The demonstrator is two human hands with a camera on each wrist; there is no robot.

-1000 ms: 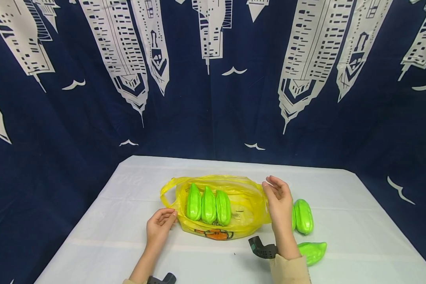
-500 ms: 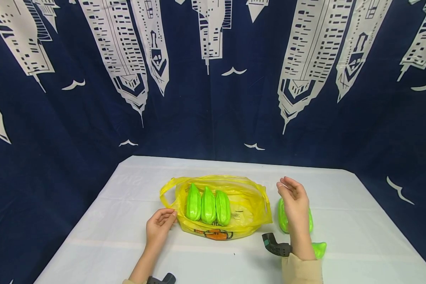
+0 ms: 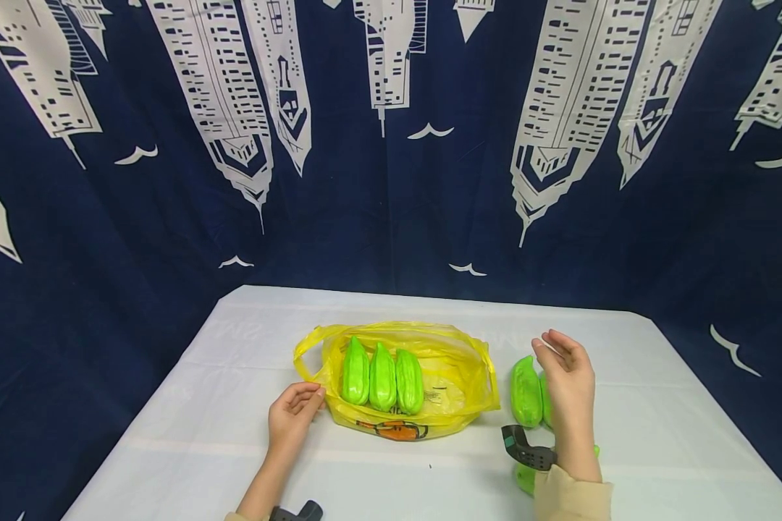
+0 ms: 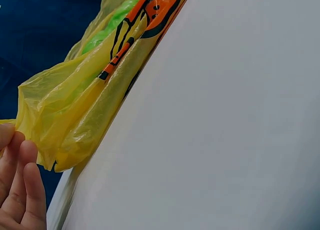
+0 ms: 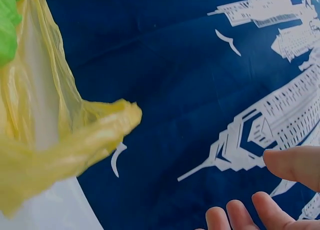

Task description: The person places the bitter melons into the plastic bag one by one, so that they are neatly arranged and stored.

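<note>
A yellow plastic bag [image 3: 469,369] lies mouth-up on the table, holding three glossy green gourd-like pieces [image 3: 383,380] side by side. My left hand [image 3: 296,412] pinches the bag's left edge; in the left wrist view its fingertips [image 4: 30,152] meet the thin plastic. My right hand [image 3: 572,380], fingers loosely bent and holding nothing, hovers right of the bag over more green pieces. One pointed green piece [image 3: 526,392] shows whole there. Another green piece [image 3: 547,401] and a nearer green piece [image 3: 525,477] are partly covered by my right hand, forearm and wrist camera.
The white-covered table [image 3: 234,434] stands before a dark blue cloth [image 3: 391,202] printed with white buildings. Black wrist cameras sit on both wrists, the right camera [image 3: 528,449] jutting inward. In the right wrist view, the bag's yellow handle [image 5: 115,120] sticks up.
My right hand has let go of the bag's right edge and moved right, over the loose green pieces. The left hand and the bag stay put.
</note>
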